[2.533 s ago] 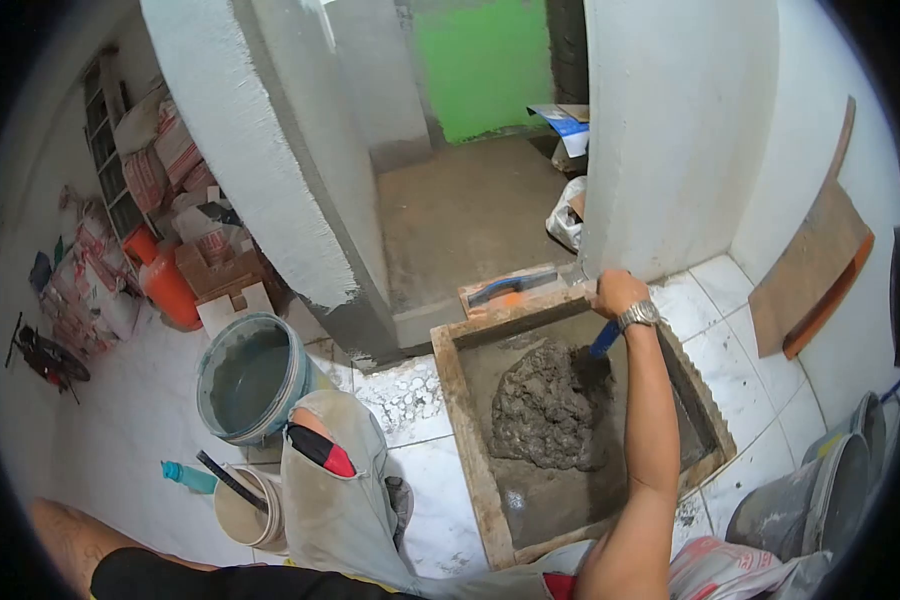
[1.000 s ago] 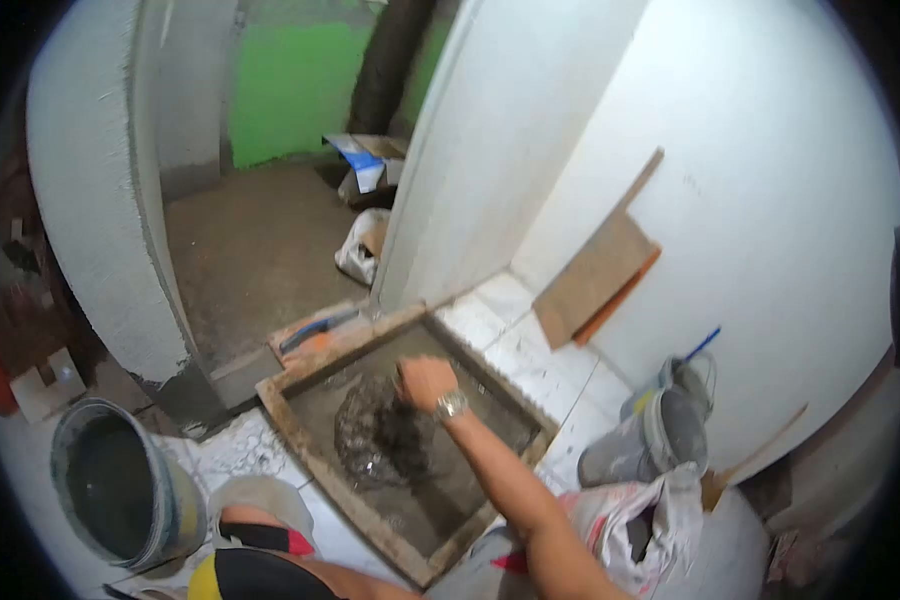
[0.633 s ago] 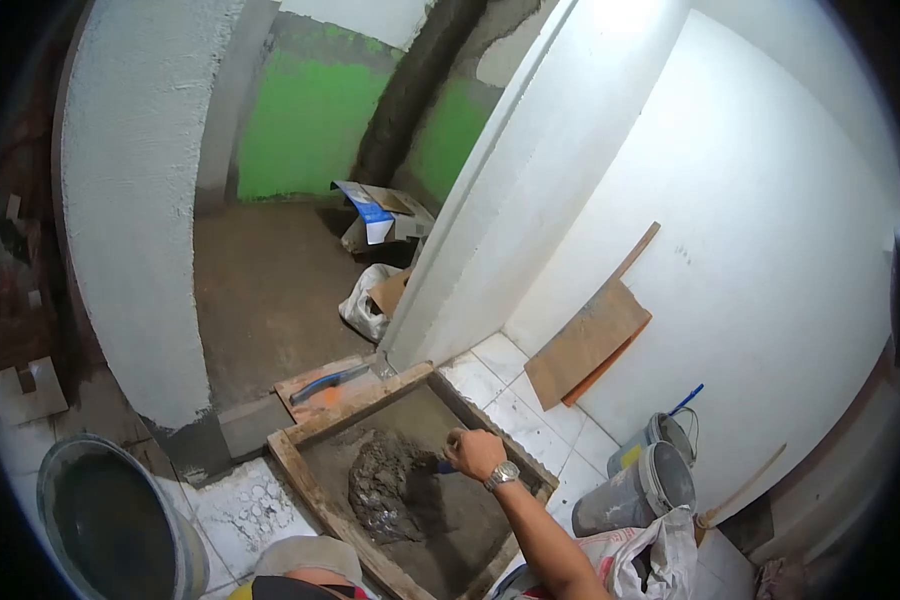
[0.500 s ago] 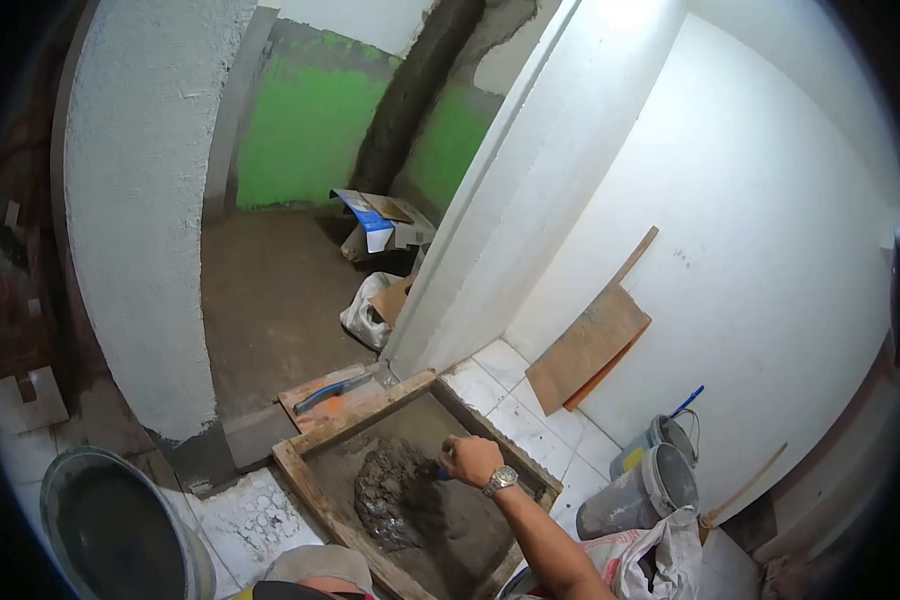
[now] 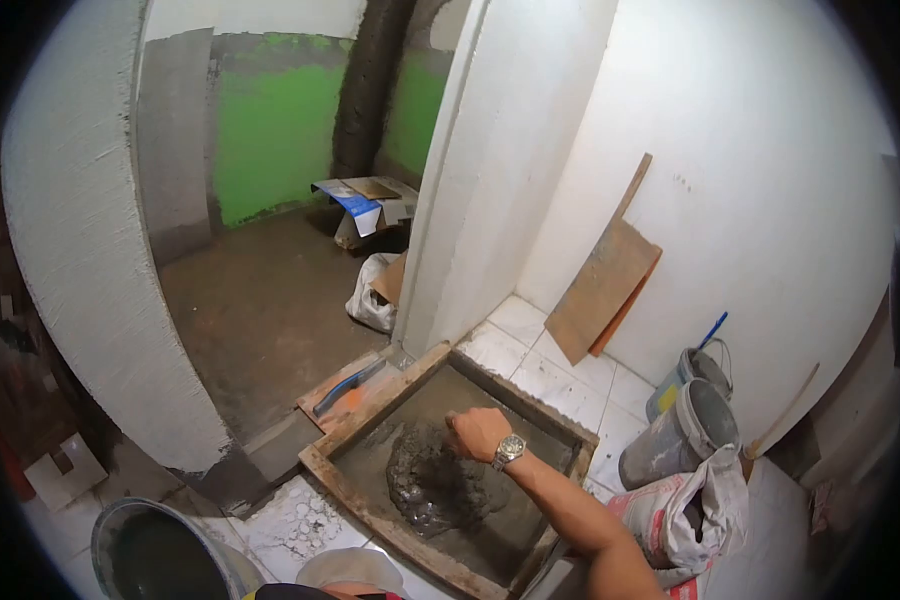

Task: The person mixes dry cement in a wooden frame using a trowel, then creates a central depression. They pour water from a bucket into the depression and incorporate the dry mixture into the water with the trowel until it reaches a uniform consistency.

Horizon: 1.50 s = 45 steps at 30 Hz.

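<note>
My right hand (image 5: 478, 434), with a metal watch (image 5: 510, 450) on its wrist, is over a heap of wet mortar (image 5: 420, 485). Its fingers are curled closed, and the hand itself hides what they grip. The mortar sits in a shallow wooden-framed mixing box (image 5: 370, 525) on the floor, with thinner grey mix spread around the heap. Past the box's far left corner, a float with a blue handle (image 5: 348, 388) lies on an orange-stained board. My left hand is out of view.
A tub of dark liquid (image 5: 240, 565) stands at lower left. On the right are two buckets (image 5: 660, 460), an opened sack (image 5: 660, 515) and a board (image 5: 605, 285) leaning against the white wall. Behind the doorway lie cardboard (image 5: 395, 205) and a white bag (image 5: 370, 310).
The camera view has turned, so the scene sits differently in it. My right hand stays low over the mortar heap; a blue bit seen under it earlier is now hidden.
</note>
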Each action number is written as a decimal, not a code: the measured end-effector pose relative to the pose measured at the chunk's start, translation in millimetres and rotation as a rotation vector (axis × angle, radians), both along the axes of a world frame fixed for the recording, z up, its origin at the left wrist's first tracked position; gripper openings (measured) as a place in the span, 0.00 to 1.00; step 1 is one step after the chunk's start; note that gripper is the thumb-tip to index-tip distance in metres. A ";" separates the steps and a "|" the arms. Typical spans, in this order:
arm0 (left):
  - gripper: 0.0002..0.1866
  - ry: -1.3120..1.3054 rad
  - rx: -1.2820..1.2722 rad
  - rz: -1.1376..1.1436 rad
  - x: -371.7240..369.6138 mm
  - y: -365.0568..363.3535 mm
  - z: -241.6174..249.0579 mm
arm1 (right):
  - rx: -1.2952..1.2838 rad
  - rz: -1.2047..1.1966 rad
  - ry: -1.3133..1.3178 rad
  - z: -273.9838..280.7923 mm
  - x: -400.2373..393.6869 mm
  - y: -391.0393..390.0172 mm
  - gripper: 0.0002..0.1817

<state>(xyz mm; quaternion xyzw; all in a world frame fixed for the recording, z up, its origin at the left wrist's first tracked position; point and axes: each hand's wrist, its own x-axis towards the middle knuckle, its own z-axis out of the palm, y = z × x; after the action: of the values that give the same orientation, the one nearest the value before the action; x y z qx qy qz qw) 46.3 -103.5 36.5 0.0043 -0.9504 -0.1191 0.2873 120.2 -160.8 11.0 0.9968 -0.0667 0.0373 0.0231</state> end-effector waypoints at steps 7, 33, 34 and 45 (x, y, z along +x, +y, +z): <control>0.09 0.184 0.096 -0.089 -61.8 17.0 -41.9 | -0.112 0.026 -0.058 -8.5 -2.7 -11.1 0.09; 0.20 -0.287 0.940 -0.180 -201.4 83.5 -31.2 | 0.948 -0.882 0.446 -119.3 -172.8 -58.7 0.16; 0.18 -0.393 1.006 -0.117 -175.6 89.0 -27.6 | 1.035 -0.995 0.359 -125.5 -179.8 -45.3 0.15; 0.10 -0.683 0.724 0.328 -77.3 148.8 -30.0 | 1.648 -1.355 0.037 -169.0 -149.7 56.0 0.09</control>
<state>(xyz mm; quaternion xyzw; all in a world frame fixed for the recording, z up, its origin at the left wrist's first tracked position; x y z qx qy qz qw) -31.0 45.3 6.5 0.2905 -0.8748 -0.3853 -0.0439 -29.5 -104.8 -158.0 0.4604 -0.6112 -0.0553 -0.6414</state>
